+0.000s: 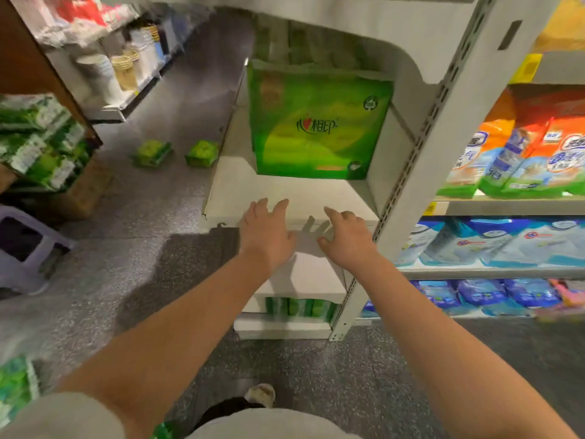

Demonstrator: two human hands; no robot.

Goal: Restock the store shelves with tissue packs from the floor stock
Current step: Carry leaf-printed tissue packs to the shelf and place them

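A large green tissue pack stands upright at the back of a white shelf. My left hand and my right hand hover side by side over the shelf's front edge, fingers spread and relaxed, holding nothing, well short of the pack. Two small green tissue packs lie on the grey floor to the left of the shelf. More green packs fill the lowest shelf below my hands.
A grey shelf upright rises just right of my right hand. Stacked green packs on a cardboard box and a purple stool stand at left. Blue and orange packs fill the shelves at right.
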